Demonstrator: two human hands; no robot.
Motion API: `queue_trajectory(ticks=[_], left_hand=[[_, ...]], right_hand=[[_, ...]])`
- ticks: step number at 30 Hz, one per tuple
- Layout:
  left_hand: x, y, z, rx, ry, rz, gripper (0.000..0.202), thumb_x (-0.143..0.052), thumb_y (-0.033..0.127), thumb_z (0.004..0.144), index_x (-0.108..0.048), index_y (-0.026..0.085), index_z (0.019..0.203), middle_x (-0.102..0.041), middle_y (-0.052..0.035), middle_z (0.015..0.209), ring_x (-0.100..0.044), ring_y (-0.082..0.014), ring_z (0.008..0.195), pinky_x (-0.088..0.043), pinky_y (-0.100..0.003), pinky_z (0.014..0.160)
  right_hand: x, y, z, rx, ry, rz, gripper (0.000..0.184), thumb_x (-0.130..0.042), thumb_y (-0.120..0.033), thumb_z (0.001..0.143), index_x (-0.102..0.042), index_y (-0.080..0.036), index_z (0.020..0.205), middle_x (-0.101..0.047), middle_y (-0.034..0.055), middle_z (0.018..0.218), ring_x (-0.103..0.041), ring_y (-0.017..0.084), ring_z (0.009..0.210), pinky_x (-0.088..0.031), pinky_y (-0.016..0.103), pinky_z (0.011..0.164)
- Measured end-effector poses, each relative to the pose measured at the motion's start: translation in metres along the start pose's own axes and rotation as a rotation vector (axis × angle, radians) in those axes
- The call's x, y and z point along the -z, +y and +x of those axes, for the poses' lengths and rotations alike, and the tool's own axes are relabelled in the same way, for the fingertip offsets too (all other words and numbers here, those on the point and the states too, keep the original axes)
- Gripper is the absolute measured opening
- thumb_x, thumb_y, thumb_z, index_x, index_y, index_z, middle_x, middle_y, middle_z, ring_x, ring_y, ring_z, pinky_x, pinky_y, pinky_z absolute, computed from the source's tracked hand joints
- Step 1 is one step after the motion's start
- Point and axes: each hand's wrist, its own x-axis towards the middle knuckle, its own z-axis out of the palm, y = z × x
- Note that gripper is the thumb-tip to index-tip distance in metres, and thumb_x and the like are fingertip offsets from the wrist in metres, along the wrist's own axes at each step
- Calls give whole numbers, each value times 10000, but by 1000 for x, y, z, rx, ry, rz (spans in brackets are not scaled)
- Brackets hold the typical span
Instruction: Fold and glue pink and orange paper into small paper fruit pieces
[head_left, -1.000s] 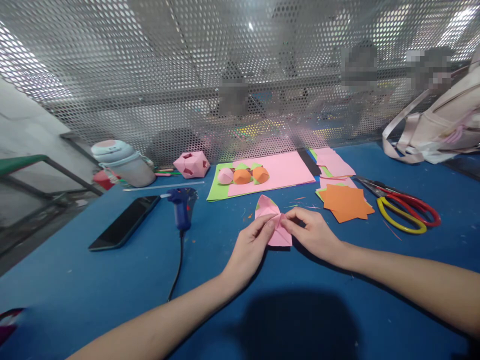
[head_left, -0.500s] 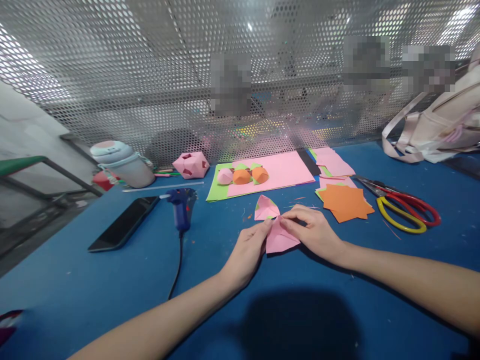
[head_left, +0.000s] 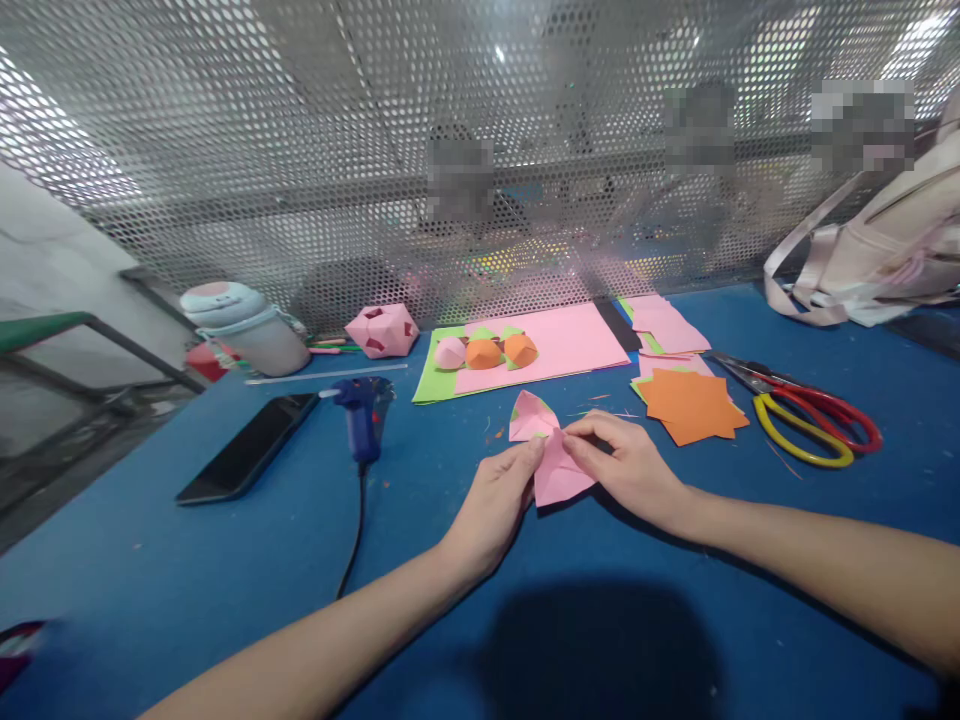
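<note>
Between my two hands is a creased piece of pink paper (head_left: 561,474), its lower part flaring toward me. My left hand (head_left: 491,505) is closed on its left side, thumb at the top edge. On the right side, my right hand (head_left: 630,460) pinches the same paper between thumb and fingers. Just beyond lies a folded pink paper piece (head_left: 532,414) with a bit of green at its edge. Whether it touches the held paper I cannot tell. My palms and some fingertips are hidden.
A blue glue gun (head_left: 363,418) with a cord and a phone (head_left: 249,447) lie left. Behind stand a pink paper ball (head_left: 382,331) and small folded paper shapes (head_left: 484,353) on sheets. Orange paper squares (head_left: 690,405) and scissors (head_left: 799,405) are right. A perforated metal panel (head_left: 337,220) borders the back.
The held pink paper has narrowed at its lower edge as both hands press its sides slightly inward. The hands stay in nearly the same place.
</note>
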Motion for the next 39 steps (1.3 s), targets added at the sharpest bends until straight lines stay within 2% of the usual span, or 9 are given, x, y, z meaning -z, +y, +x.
queue_trajectory(ticks=[5, 16, 28, 39], left_hand=[[0, 0, 0, -41, -55, -38, 300, -527, 400, 865, -663, 138, 812, -609, -15, 755, -481, -137, 716, -392, -247, 686], [1, 5, 0, -110, -5, 153, 285, -527, 378, 868, -624, 151, 725, -549, 24, 690, -450, -116, 698, -369, -208, 665], [3, 7, -1, -169, 70, 395, 286, -476, 380, 887, -659, 164, 848, -611, 1, 781, -495, -136, 739, -384, -214, 669], [2, 7, -2, -224, 101, 515, 231, -474, 325, 892, -634, 164, 846, -614, 7, 767, -520, -126, 716, -390, -207, 663]], right_hand=[[1, 0, 0, 29, 14, 1, 116, -532, -160, 874, -642, -178, 845, -585, 5, 764, -538, 129, 742, -426, 271, 703], [1, -3, -1, 37, -12, 20, 127, -524, -149, 875, -641, -176, 831, -589, 11, 767, -537, 130, 737, -430, 272, 696], [1, -4, -1, 51, -17, 27, 128, -525, -183, 881, -649, -182, 851, -598, 10, 766, -542, 128, 732, -436, 271, 690], [-1, -3, -3, 59, -21, 30, 120, -546, -114, 848, -645, -180, 835, -588, 1, 761, -539, 120, 726, -427, 261, 677]])
